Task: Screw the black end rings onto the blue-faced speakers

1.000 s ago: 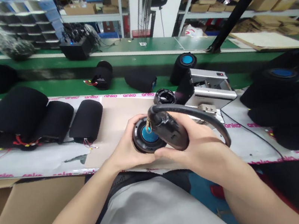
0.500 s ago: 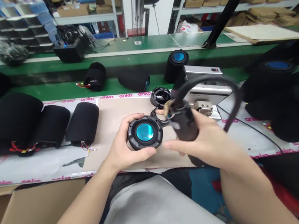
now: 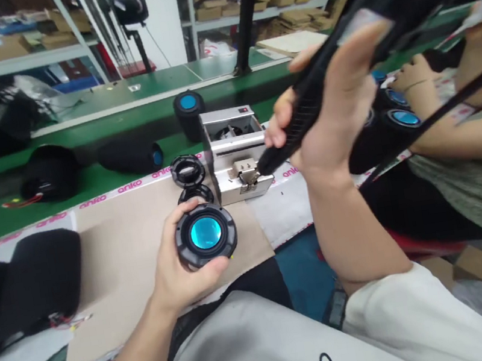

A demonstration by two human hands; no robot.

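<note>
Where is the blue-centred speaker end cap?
In the head view, the blue-centred speaker end cap sits in the left hand over the cardboard sheet, just below two black plastic rings, left of the steel machine.

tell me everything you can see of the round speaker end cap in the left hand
The round speaker end cap has a dark grey, plastic-looking notched outer ring and a glossy blue centre disc. It faces up, slightly tilted, gripped at its edge by the left hand, above a tan cardboard sheet.
</note>
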